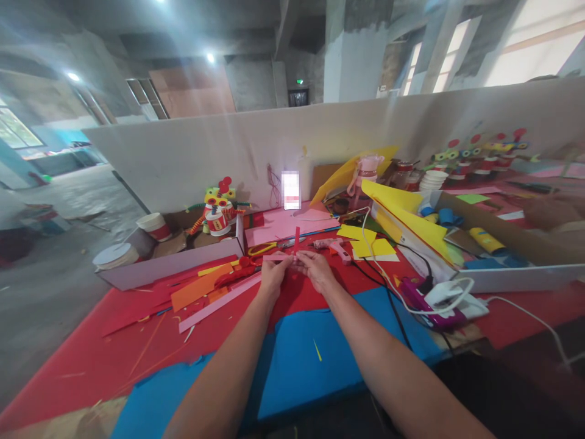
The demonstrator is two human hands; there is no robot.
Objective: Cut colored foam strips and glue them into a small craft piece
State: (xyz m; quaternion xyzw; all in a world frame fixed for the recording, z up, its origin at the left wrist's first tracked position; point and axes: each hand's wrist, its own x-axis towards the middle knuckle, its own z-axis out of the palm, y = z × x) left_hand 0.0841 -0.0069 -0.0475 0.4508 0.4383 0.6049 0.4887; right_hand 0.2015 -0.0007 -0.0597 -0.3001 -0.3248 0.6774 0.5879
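In front of me, close together above the red table covering, my left hand (276, 272) and my right hand (316, 269) pinch narrow paper strips between the fingertips. A pink paper strip (272, 258) sticks out to the left from my left fingers. Between the hands a darker pink-red paper strip (297, 236) points away from me, and the fingers hide where the two meet. To the right of my right hand lies a pink hot glue gun (336, 249). Yellow-handled scissors (262, 249) rest just beyond my left hand.
Orange paper (201, 288) and a long pink strip (219, 302) lie at left. A box (171, 265) holds cups and a paper-cup robot figure (218, 213). At right stand a power strip (423, 302) with cables and a box (516, 277) of coloured rolls. Blue sheet (311, 360) covers the near edge.
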